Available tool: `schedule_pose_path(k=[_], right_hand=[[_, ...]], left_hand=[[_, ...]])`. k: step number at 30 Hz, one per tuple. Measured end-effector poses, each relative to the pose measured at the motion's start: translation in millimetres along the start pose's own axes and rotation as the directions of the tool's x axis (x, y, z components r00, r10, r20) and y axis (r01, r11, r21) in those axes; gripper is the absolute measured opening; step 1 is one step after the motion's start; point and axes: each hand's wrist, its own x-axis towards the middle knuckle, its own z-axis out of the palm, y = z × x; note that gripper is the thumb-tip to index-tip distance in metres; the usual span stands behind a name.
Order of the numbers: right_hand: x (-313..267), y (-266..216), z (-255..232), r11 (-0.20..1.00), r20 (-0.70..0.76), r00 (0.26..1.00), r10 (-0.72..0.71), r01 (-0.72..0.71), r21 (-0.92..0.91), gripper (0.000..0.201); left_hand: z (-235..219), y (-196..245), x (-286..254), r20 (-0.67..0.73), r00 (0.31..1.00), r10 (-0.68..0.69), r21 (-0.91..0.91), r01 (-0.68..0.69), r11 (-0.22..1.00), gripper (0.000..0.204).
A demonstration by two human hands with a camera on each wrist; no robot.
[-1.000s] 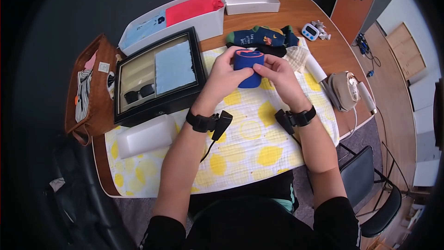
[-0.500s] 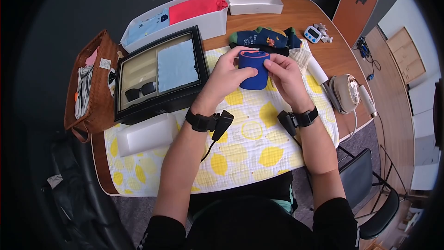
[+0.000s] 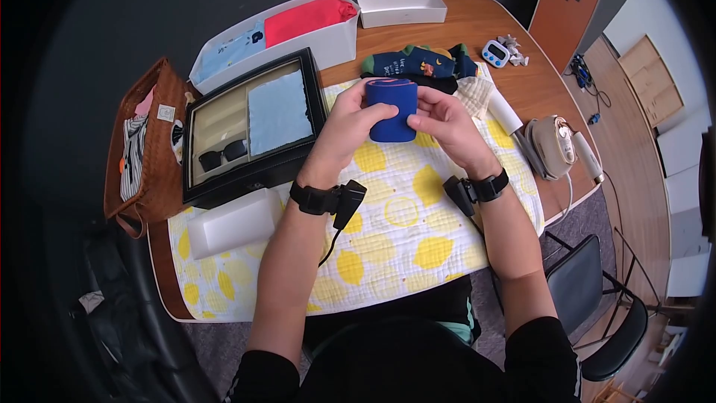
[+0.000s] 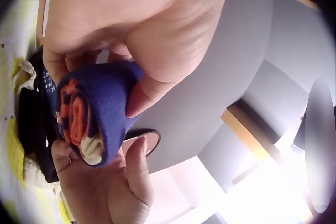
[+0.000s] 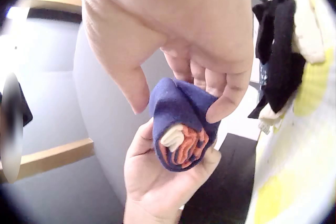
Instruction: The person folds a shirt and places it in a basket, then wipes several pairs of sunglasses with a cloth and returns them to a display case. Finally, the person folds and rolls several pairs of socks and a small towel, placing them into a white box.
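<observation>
A rolled-up blue sock is held upright over the near side of the table in the head view. My left hand grips its left side, thumb across the front and fingers behind. On the other side, my right hand has curled fingers around the roll and its thumb at the right edge. Orange, dark blue and cream layers show at the end of the rolled sock in the left wrist view. In the right wrist view, fingertips of the right hand touch the blue cloth.
Patterned socks lie just beyond the hands on a lemon-print cloth. A black glasses case, a white tray and a woven basket stand left. White boxes sit behind; a timer and garment steamer are right.
The right thumb has slid from the front of the rolled sock to its right edge. The roll is tipped so less of its orange top end shows in the head view.
</observation>
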Motion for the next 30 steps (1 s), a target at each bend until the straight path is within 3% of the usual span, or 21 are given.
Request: schedule_pose_path(k=[4,6,10,13,16,18,19,21,28,30], right_hand=[[-0.8,-4.6,10.2,0.998,-0.006,0.999,0.037,-0.037,-0.052,0.049],[0.3,0.7,11.1,0.984,-0.026,0.998,-0.063,0.058,-0.166,0.051],[1.6,5.5,8.3,0.982,-0.091,0.993,-0.073,0.055,-0.182,0.049],[0.1,5.0,7.8,0.99,-0.111,0.991,-0.077,0.063,-0.124,0.047],[-2.3,-2.7,6.9,0.994,-0.123,0.986,-0.108,0.105,-0.032,0.044],[-5.8,-10.1,1.2,0.999,-0.074,0.997,-0.038,0.036,-0.026,0.043],[-5.5,-8.8,1.3,0.999,-0.073,0.997,-0.037,0.035,-0.025,0.043],[-4.9,-4.9,1.7,0.988,-0.02,0.998,-0.057,0.06,0.143,0.043],[-5.4,-5.8,-2.0,0.963,0.12,0.992,-0.041,0.007,0.269,0.046],[-9.3,-10.3,-3.0,0.933,0.229,0.972,-0.053,-0.034,0.359,0.049]], left_hand=[[3.4,5.7,-2.5,-0.005,1.0,0.007,0.188,-0.006,0.982,0.039],[4.2,3.0,-1.9,-0.027,0.999,0.038,0.171,-0.033,0.985,0.038],[7.7,-3.5,-0.6,-0.039,0.998,0.054,0.116,-0.049,0.992,0.04],[8.0,-6.1,0.5,-0.026,0.997,0.078,0.1,-0.075,0.992,0.036],[5.4,1.4,0.1,0.037,0.998,0.052,-0.051,-0.05,0.997,0.033],[0.0,5.6,1.4,0.185,0.976,-0.115,-0.454,0.189,0.871,0.032],[-1.4,1.8,1.6,0.183,0.976,-0.115,-0.455,0.188,0.871,0.032],[-4.7,-9.3,1.9,0.152,0.977,-0.147,-0.325,0.19,0.926,0.03],[-1.0,-8.4,-2.3,0.16,0.982,-0.103,-0.186,0.133,0.974,0.031],[-3.5,-3.7,-5.4,0.322,0.945,-0.058,-0.31,0.164,0.936,0.027]])
